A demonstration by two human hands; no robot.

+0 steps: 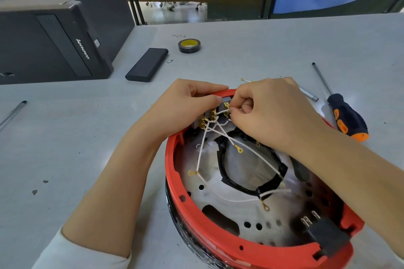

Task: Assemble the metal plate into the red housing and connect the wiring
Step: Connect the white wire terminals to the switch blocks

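The round red housing (175, 183) lies open side up on the grey table, with the perforated metal plate (220, 201) seated inside it. White wires (202, 148) with brass ring lugs cross the plate from a grey switch block (202, 120) at the far rim. My left hand (185, 107) grips the far rim, thumb against the switch block. My right hand (269, 111) pinches a white wire's brass connector at the block's terminals. A black power socket (325, 236) sits in the near right wall.
A black-and-orange screwdriver (347, 116) lies right of the housing, a thin metal rod (310, 95) behind my right hand. A black tape roll (189, 46), a black flat case (147, 64) and a black computer tower (54, 35) stand farther back left. A pen (13, 112) lies at the left edge.
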